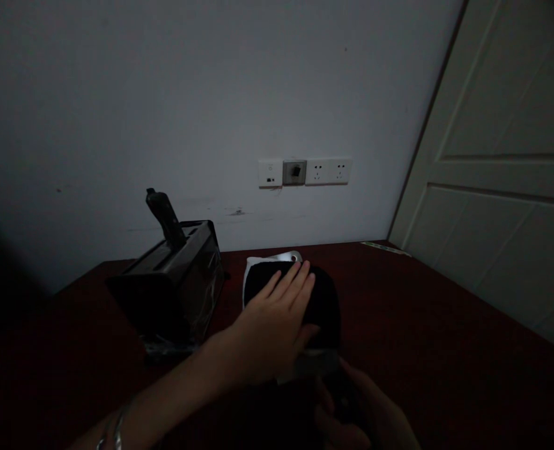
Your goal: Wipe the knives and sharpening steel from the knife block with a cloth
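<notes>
A broad knife blade that looks like a cleaver [282,257] shows a bright far edge with a hole near its corner. Over most of the blade lies a black cloth [326,300]. My left hand [272,325] rests flat on this cloth, fingers stretched forward and pressed down. Nearest me, a grey strip of blade [309,365] comes out from under the cloth. My right hand [356,406] is wrapped around the dark handle [345,390] at the near end; deep shadow hides part of its grip.
To the left stands a dark knife block [173,281] with a black-handled knife [164,215] in its top. The dark red tabletop [398,312] meets a wall with sockets [323,172]. A panelled white door [501,187] is on the right. The light is dim.
</notes>
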The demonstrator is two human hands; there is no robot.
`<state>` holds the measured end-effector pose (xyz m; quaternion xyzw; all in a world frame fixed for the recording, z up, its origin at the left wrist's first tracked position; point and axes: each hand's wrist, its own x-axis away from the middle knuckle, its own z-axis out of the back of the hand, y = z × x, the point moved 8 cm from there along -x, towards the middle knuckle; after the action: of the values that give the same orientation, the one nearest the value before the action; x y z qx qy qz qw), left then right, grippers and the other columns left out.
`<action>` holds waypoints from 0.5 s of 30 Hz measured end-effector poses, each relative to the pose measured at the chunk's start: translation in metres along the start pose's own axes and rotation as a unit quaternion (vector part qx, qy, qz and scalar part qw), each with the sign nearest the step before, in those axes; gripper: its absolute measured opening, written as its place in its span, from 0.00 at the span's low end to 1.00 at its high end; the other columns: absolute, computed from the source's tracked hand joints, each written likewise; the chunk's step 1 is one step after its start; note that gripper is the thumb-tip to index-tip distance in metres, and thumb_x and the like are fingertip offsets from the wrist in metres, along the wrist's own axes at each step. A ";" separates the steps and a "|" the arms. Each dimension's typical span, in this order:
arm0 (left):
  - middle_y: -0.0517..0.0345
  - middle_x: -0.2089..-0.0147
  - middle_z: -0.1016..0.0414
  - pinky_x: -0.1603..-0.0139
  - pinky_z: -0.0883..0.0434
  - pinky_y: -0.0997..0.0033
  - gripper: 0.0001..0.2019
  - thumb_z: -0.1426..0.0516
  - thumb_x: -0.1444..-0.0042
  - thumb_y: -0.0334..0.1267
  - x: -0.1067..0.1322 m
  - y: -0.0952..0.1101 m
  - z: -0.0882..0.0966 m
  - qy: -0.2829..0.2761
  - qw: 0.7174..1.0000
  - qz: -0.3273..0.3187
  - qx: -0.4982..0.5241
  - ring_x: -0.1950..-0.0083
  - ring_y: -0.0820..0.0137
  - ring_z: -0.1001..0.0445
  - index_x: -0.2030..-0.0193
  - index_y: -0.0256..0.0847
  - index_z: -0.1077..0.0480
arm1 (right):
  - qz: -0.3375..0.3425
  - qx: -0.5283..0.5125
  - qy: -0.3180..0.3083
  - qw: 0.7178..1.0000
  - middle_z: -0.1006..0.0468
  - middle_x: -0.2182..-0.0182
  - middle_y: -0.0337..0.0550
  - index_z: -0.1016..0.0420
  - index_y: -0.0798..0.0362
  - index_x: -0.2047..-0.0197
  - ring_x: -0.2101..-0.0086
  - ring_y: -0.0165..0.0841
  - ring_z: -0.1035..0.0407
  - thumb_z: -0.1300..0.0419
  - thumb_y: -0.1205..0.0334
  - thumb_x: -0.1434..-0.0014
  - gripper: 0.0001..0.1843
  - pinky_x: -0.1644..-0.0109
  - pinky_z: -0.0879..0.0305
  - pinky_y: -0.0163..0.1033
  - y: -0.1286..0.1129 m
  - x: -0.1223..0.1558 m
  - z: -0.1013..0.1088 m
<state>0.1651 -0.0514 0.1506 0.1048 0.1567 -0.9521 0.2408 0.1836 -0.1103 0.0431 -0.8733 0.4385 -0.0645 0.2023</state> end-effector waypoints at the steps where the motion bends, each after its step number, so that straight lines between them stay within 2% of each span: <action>1: 0.42 0.31 0.65 0.34 0.54 0.58 0.29 0.60 0.37 0.45 -0.002 -0.006 -0.001 0.002 1.000 0.008 -0.011 0.31 0.62 0.69 0.34 0.27 0.58 | -0.002 0.006 0.002 1.000 0.43 0.90 0.28 0.33 0.56 0.72 0.91 0.18 0.57 0.45 0.45 0.46 0.20 0.87 0.62 0.25 0.001 0.000 0.001; 6: 0.41 0.31 0.64 0.35 0.54 0.58 0.29 0.62 0.37 0.44 -0.011 -0.036 -0.011 -0.004 0.998 0.048 -0.045 0.31 0.62 0.68 0.35 0.26 0.57 | 0.009 0.027 0.038 0.999 0.46 0.90 0.28 0.33 0.56 0.73 0.90 0.19 0.56 0.47 0.45 0.44 0.20 0.86 0.60 0.25 0.003 0.001 0.014; 9: 0.40 0.32 0.63 0.35 0.53 0.58 0.29 0.63 0.36 0.46 -0.013 -0.047 -0.018 -0.021 0.997 0.065 -0.044 0.32 0.62 0.66 0.35 0.26 0.57 | 0.007 0.017 0.027 0.999 0.46 0.90 0.28 0.32 0.56 0.72 0.90 0.19 0.57 0.47 0.46 0.44 0.20 0.86 0.59 0.25 0.005 0.002 0.017; 12: 0.40 0.32 0.63 0.35 0.53 0.59 0.29 0.63 0.37 0.46 -0.014 -0.049 -0.022 -0.039 0.996 0.073 -0.039 0.32 0.62 0.66 0.35 0.25 0.56 | -0.005 -0.001 -0.003 1.000 0.44 0.89 0.28 0.32 0.56 0.71 0.91 0.18 0.58 0.47 0.46 0.44 0.20 0.88 0.61 0.24 0.007 0.001 0.012; 15: 0.40 0.32 0.63 0.35 0.54 0.58 0.29 0.62 0.37 0.46 -0.013 -0.041 -0.023 -0.050 0.996 0.059 -0.036 0.32 0.61 0.67 0.35 0.25 0.55 | 0.001 -0.013 -0.009 1.000 0.43 0.88 0.28 0.32 0.56 0.71 0.91 0.17 0.59 0.45 0.48 0.45 0.18 0.88 0.61 0.24 0.002 0.000 0.004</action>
<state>0.1592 -0.0037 0.1429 0.0577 0.1727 -0.9339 0.3078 0.1830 -0.1105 0.0386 -0.8758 0.4387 -0.0509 0.1947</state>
